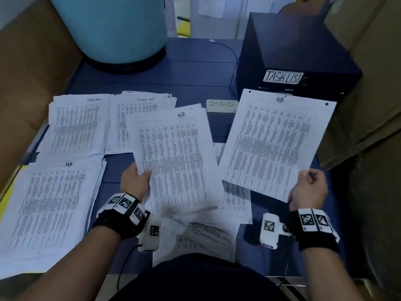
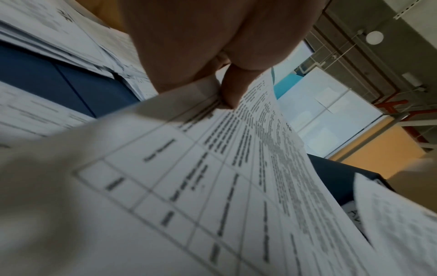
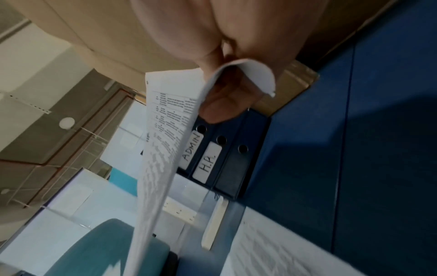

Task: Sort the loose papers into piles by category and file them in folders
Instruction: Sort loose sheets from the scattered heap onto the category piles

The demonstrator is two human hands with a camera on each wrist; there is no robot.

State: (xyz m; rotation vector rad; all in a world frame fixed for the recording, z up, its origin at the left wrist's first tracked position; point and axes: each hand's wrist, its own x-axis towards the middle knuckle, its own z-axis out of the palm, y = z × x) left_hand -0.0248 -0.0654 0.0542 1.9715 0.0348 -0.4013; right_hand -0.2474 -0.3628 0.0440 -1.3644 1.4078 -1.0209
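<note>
My left hand (image 1: 136, 177) grips a sheaf of printed sheets headed HR (image 1: 175, 157) by its left edge, above the blue table; the thumb (image 2: 232, 87) pinches the paper (image 2: 212, 186). My right hand (image 1: 308, 185) pinches the bottom right corner of a single HR sheet (image 1: 273, 144), lifted to the right; this sheet (image 3: 163, 149) curls over my fingers (image 3: 224, 104). On the table lie an HR pile (image 1: 47, 209) at the left, an Admin pile (image 1: 76, 124) and a Task List pile (image 1: 138, 114) behind. Dark binders marked ADMIN (image 3: 191, 149) and H.R. (image 3: 208, 164) stand upright.
A black box labelled TASKLIST (image 1: 293, 59) stands at the back right, a white power strip (image 1: 221, 105) beside it. A big light-blue cylinder (image 1: 108, 29) stands at the back left. Loose sheets (image 1: 206, 233) lie near my body. Brown cardboard (image 1: 368, 83) flanks the table.
</note>
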